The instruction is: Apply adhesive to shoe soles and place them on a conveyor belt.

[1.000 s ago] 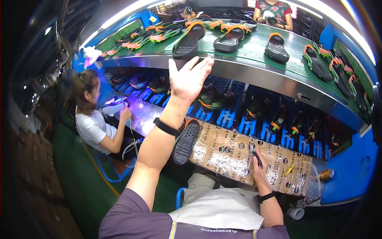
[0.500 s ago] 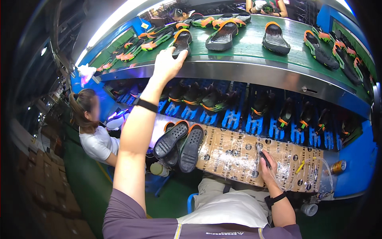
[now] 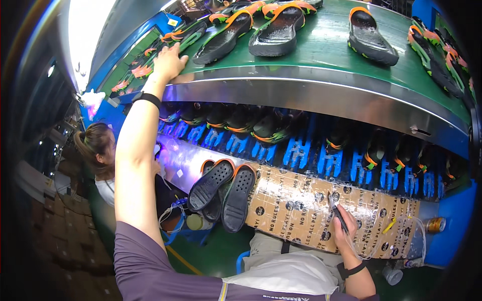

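Note:
My left hand (image 3: 168, 64) is stretched out over the near edge of the green conveyor belt (image 3: 321, 47), fingers apart and holding nothing I can see. Just right of it lies a black shoe sole (image 3: 225, 39) with an orange and green rim. Left of the fingers are coral and green shoe parts (image 3: 143, 71). Low over the cardboard-covered bench, my right hand (image 3: 345, 228) grips a slim black-handled tool (image 3: 339, 216), its narrow tip pointing away from me. The tool's exact kind is unclear. A thin clear tube or cord hangs beside that hand.
Black perforated soles (image 3: 237, 200) lie at the left end of the cardboard (image 3: 286, 210). Shoes on blue holders (image 3: 296, 153) line the shelf under the belt's metal edge (image 3: 301, 93). A person (image 3: 95, 150) sits at left. A can (image 3: 435, 224) lies at right.
My left hand has come off the near black sole, which stays on the belt, and moved left along the edge. The view has shifted closer to the belt. My right hand still holds the tool.

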Motion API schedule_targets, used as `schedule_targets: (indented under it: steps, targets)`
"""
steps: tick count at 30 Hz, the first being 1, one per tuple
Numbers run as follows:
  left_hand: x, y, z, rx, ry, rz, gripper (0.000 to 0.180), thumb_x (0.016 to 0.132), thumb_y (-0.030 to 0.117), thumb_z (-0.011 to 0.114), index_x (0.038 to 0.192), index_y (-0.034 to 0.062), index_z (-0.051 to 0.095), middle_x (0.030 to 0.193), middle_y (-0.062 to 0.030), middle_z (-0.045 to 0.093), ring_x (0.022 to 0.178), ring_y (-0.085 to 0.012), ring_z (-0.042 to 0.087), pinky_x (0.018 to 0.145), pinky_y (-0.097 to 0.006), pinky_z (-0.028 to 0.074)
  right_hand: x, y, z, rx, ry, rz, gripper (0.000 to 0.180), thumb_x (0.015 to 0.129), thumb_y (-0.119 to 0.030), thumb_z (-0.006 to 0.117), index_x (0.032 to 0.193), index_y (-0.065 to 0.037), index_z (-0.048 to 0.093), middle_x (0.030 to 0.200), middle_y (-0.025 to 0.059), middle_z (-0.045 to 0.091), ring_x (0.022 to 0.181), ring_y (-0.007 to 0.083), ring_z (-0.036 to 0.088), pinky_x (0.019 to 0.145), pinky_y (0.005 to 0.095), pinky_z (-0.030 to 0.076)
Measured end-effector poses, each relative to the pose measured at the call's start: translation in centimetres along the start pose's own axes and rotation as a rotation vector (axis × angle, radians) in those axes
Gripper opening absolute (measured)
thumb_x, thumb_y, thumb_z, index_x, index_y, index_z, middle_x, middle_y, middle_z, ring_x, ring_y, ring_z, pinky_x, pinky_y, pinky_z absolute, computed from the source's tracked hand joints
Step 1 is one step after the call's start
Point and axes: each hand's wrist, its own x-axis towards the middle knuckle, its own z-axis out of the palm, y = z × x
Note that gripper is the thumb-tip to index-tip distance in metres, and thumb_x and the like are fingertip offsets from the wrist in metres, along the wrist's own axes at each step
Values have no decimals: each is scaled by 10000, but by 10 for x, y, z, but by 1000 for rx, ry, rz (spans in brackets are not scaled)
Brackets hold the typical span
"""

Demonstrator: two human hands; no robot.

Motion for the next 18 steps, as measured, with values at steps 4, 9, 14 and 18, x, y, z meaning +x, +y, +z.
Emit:
schedule_targets:
  steps: [4, 9, 14, 18]
  targets:
    - [22, -23, 22, 271, 25, 81, 671, 975, 359, 624, 1589, 182, 419, 1553, -222, 460, 1448, -386, 467, 1154, -647, 372, 1, 6, 1, 8, -15, 5, 361, 927, -74, 663, 1262, 60, 680, 916, 177, 674, 788, 314, 659, 736, 388, 520]
    - [31, -45, 29, 252, -6, 157, 576, 983, 265, 625, 1531, 161, 483, 1423, -214, 575, 1358, -342, 564, 1100, -600, 452, 0, 7, 4, 18, -17, 36, 368, 915, -76, 667, 1255, 62, 683, 893, 171, 661, 759, 313, 640, 716, 396, 510]
    - [8, -32, 1, 64, 126, 251, 360, 959, 239, 694, 1277, 73, 670, 1067, -138, 753, 1008, -366, 721, 868, -447, 561, -2, 5, 4, 23, 7, 7, 375, 921, -83, 666, 1270, 55, 680, 901, 169, 665, 776, 312, 650, 728, 395, 516]
    - [-39, -1, -73, -394, 24, 106, 348, 978, 353, 680, 1113, 37, 738, 829, -154, 755, 801, -347, 725, 770, -417, 553, -7, 4, 1, 32, 9, 57, 375, 931, -84, 659, 1281, 48, 676, 933, 178, 680, 807, 308, 666, 748, 395, 525]
